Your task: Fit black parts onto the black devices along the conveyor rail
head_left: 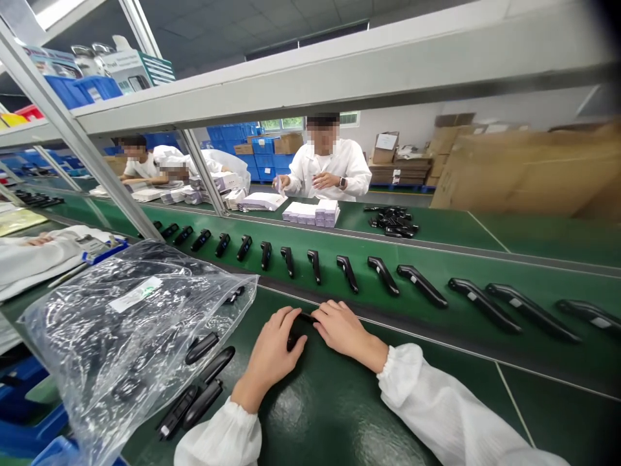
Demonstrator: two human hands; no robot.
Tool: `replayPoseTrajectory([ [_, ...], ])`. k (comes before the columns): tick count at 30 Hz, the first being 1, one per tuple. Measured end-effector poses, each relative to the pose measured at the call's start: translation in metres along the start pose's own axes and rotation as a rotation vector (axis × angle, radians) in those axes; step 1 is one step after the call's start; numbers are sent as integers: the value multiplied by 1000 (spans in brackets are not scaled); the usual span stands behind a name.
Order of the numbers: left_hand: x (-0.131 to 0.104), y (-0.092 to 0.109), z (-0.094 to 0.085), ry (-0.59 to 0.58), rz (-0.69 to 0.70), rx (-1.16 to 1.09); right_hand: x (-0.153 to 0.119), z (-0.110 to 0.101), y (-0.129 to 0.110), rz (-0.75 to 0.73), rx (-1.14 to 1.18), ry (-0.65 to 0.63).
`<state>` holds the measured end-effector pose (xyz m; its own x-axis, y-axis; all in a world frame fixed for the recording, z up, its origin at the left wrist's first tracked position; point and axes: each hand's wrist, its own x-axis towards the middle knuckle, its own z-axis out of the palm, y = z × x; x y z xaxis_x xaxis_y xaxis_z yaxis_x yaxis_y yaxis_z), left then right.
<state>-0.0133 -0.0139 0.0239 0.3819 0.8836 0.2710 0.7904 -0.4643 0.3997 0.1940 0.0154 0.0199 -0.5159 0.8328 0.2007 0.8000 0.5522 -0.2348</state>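
Observation:
My left hand (275, 346) curls around a small black part (306, 317) at the middle of the green bench, thumb and fingers bent over it. Its far end is touched by the fingertips of my right hand (342, 329), which lies palm down with bent fingers. Most of the part is hidden under both hands. Left of my left hand, several loose black casings (204, 402) lie on the bench. Beside them a large clear plastic bag (130, 310) holds many black parts.
A green conveyor (330, 268) with a row of black handheld devices (420, 285) runs beyond my hands. Across it sits a person in white (334, 165) behind stacked small boxes (310, 213). Blue bins (29, 414) stand at lower left. A shelf beam (291, 71) crosses above.

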Motion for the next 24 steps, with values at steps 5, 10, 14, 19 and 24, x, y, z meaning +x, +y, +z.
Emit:
replayPoseTrajectory([
  [5, -10, -8, -23, -192, -115, 87, 0, -13, 13, 208, -55, -8],
  [10, -9, -4, -15, -191, -113, 83, -2, -10, 4, 177, -104, -10],
  [14, -4, -3, -3, -124, -81, 99, -3, -5, -5, 49, -6, 2],
  [19, 1, -1, 10, -64, -29, 173, -4, -4, -9, 8, 125, -48],
  [24, 5, 4, 21, -35, 44, 239, -1, -5, -14, 135, 124, -68],
])
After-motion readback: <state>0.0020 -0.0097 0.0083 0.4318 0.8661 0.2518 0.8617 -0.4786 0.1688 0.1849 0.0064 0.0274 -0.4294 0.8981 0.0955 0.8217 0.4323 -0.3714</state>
